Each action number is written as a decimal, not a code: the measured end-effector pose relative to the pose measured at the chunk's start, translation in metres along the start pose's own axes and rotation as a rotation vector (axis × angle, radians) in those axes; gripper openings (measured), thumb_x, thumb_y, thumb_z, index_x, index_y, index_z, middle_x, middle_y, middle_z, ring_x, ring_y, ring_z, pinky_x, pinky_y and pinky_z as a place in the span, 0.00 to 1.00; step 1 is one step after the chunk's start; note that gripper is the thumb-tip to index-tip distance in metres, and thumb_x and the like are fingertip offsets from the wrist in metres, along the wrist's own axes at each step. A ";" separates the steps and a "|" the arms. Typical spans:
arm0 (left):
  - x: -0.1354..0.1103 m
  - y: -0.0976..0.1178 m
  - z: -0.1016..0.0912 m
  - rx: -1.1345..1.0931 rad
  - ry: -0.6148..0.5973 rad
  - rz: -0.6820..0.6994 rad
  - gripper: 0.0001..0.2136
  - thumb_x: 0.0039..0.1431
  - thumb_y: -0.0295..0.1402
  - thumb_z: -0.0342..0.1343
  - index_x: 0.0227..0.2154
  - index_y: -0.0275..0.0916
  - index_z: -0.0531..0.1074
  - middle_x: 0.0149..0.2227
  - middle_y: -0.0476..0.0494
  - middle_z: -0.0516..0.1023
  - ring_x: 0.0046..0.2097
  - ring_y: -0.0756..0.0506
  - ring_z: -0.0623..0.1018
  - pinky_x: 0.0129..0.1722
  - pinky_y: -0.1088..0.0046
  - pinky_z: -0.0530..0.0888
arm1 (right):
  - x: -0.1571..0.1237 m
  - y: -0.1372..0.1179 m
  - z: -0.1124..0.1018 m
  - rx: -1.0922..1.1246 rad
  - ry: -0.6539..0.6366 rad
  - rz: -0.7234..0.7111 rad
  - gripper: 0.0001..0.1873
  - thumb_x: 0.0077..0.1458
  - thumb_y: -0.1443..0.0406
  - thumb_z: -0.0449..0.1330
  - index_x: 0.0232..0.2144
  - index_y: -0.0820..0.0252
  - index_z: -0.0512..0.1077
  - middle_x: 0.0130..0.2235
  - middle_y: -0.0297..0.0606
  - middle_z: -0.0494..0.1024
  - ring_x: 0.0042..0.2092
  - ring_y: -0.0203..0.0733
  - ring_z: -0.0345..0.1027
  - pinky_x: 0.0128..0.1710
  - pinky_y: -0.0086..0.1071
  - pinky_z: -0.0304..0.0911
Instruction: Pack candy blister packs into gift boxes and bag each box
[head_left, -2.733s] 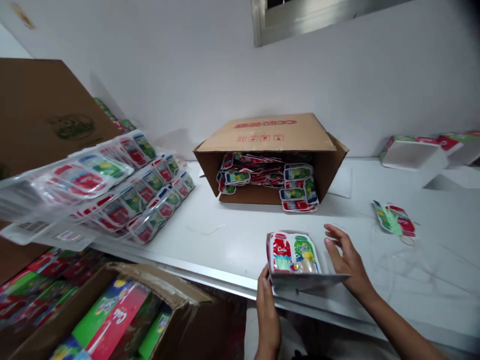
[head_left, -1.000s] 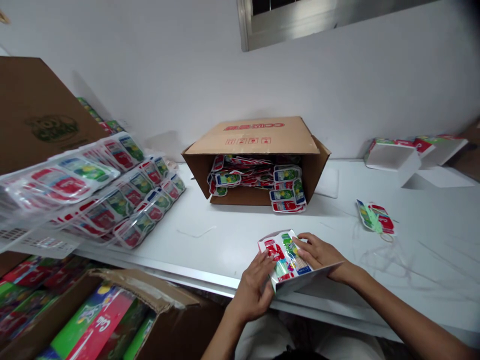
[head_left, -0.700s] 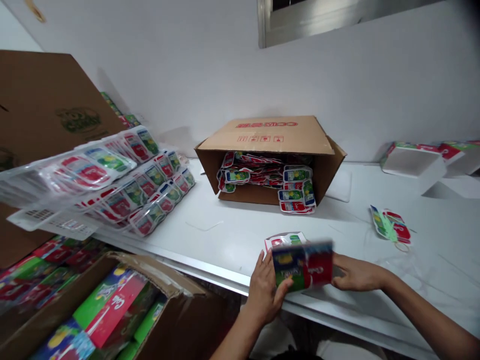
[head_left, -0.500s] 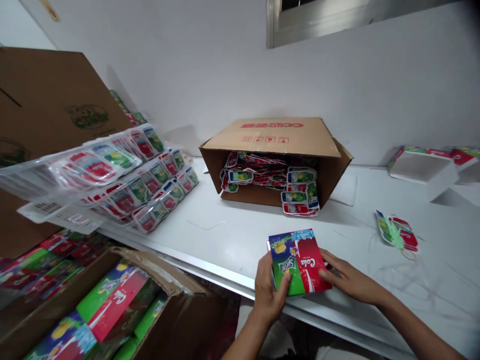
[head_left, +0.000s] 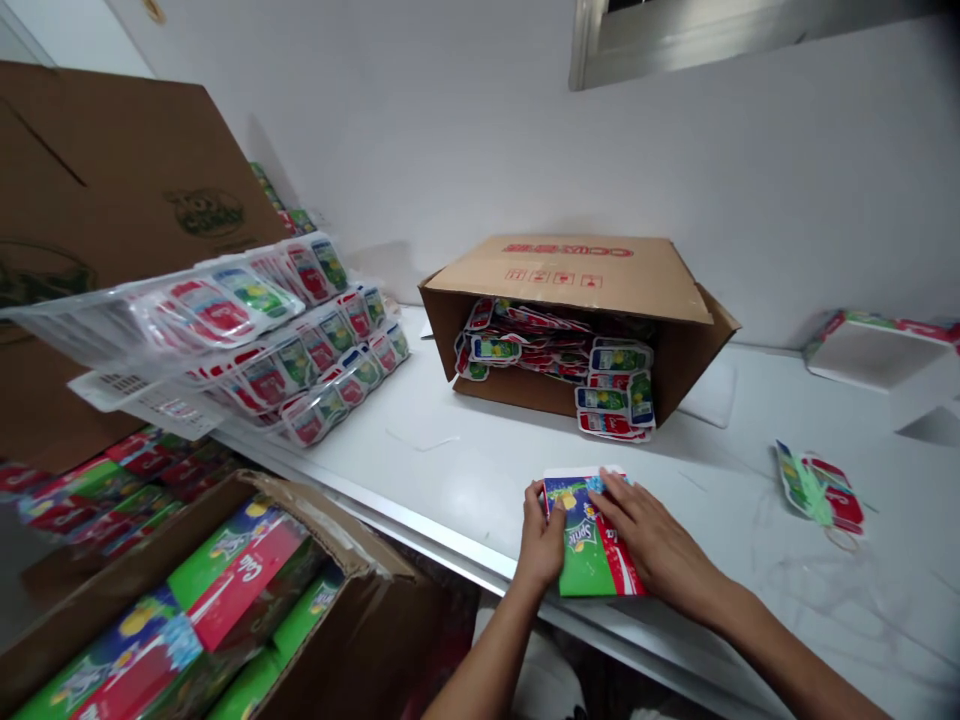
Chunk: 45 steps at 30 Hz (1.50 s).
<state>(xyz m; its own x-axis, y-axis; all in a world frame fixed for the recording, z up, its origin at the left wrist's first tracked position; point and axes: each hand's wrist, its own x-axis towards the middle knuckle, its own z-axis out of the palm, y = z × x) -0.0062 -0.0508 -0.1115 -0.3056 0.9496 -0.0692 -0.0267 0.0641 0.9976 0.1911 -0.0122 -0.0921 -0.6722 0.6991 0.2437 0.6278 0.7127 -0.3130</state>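
A folded green-and-red printed card marked Sprite and Cola lies closed on the white table near its front edge. My left hand rests on the card's left edge, fingers stretched over it. My right hand lies flat across the card's top and right side, pressing on it. A white edge of the blister pack shows just beyond the card, under it.
A cardboard box on its side spills several blister packs. Clear trays of packs are stacked at left. An open carton of printed cards stands below the table. A loose pack and white boxes lie at right.
The printed card was folded over the blister pack and laid down closed. My right hand moved from its right edge onto its top. The view has shifted left.
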 end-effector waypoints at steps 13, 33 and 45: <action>-0.001 -0.017 0.002 -0.106 0.000 -0.032 0.20 0.61 0.43 0.54 0.50 0.38 0.60 0.48 0.37 0.71 0.49 0.42 0.74 0.51 0.62 0.71 | 0.058 -0.015 0.007 0.024 0.058 -0.009 0.17 0.66 0.61 0.47 0.51 0.55 0.70 0.47 0.45 0.75 0.48 0.49 0.65 0.49 0.45 0.59; 0.025 -0.002 0.006 -0.156 -0.018 -0.077 0.17 0.55 0.47 0.58 0.38 0.37 0.73 0.34 0.45 0.75 0.36 0.46 0.74 0.39 0.69 0.71 | 0.058 -0.015 0.007 0.044 0.068 0.009 0.14 0.65 0.63 0.49 0.48 0.57 0.70 0.46 0.44 0.75 0.48 0.49 0.65 0.47 0.43 0.59; 0.029 -0.001 0.006 -0.228 -0.091 -0.146 0.20 0.53 0.52 0.58 0.36 0.38 0.71 0.25 0.51 0.72 0.26 0.50 0.70 0.28 0.75 0.68 | 0.034 0.006 0.010 0.414 0.380 0.345 0.12 0.64 0.60 0.50 0.38 0.56 0.73 0.42 0.43 0.77 0.48 0.47 0.67 0.52 0.42 0.62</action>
<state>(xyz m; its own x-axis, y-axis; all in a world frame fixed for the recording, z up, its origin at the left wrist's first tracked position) -0.0095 -0.0218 -0.1140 -0.1962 0.9597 -0.2012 -0.2810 0.1416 0.9492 0.1681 0.0158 -0.0947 -0.2267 0.9090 0.3497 0.5286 0.4164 -0.7397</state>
